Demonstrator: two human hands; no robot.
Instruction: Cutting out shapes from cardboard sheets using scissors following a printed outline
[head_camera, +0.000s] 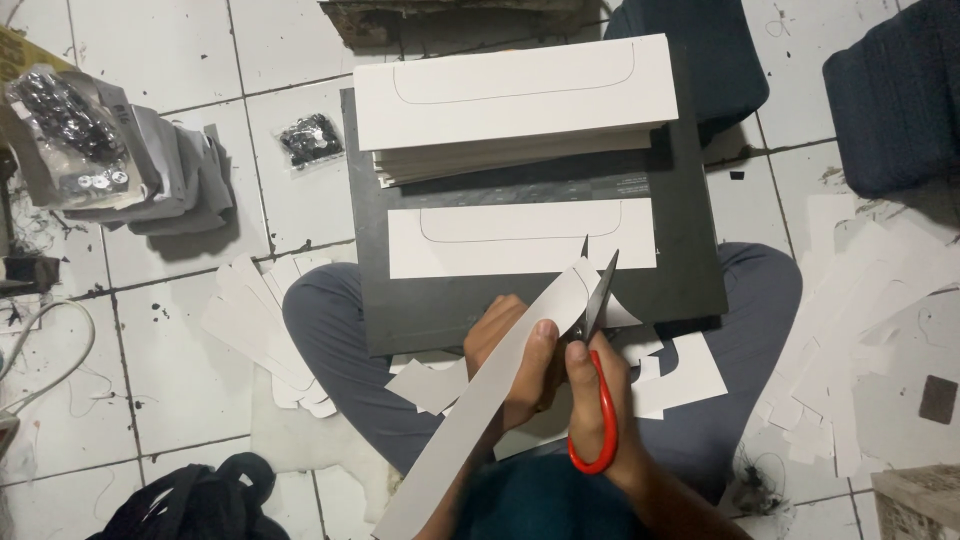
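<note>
Your left hand (512, 352) grips a long white card strip (470, 420), thumb on top and fingers curled underneath, holding it slanted from your lap up toward the blades. Just to its right, your right hand (590, 385) is closed through the red loop handles of the scissors (597, 330), whose dark blades stand slightly parted at the strip's upper end, where a curved offcut (618, 312) hangs beside them. Below and around both hands, white paper scraps (680, 375) lie on your grey trousers (340, 350). Just beyond your fingers a black board (690, 250) rests across your knees, with a single white card (520, 238) bearing a pencilled outline lying on it. Farther out, past that card, sits a stack of white cards (515, 100), the top one marked the same way. Far to the left of your left hand are cut pieces (255, 320) on the tiled floor, a small bag of dark fasteners (310, 138), and a larger bag (65, 115) on grey folded sheets. To the right of your right hand more cut card (860, 330) is heaped
</note>
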